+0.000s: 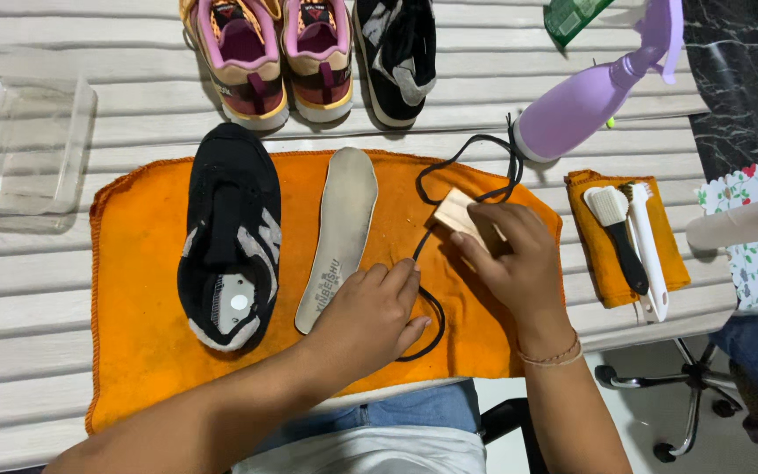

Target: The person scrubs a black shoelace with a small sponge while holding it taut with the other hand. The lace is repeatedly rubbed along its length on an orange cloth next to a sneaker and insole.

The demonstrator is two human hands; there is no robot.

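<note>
On the orange cloth (142,351) near the table's front edge, the right hand (511,259) closes its fingers around a wooden brush (458,213), pressing it on a black shoelace (449,167). The left hand (375,316), loosely curled, pins the lace beside the grey insole (339,228) and black shoe (230,233).

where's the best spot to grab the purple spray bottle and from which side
Probably the narrow neck just below the trigger head of the purple spray bottle. It lies tilted on its side, wide base toward the orange cloth and head toward the table's far right corner, so come from above with the right hand, fingers wrapping the neck; the fat body looks harder to close around.
</note>
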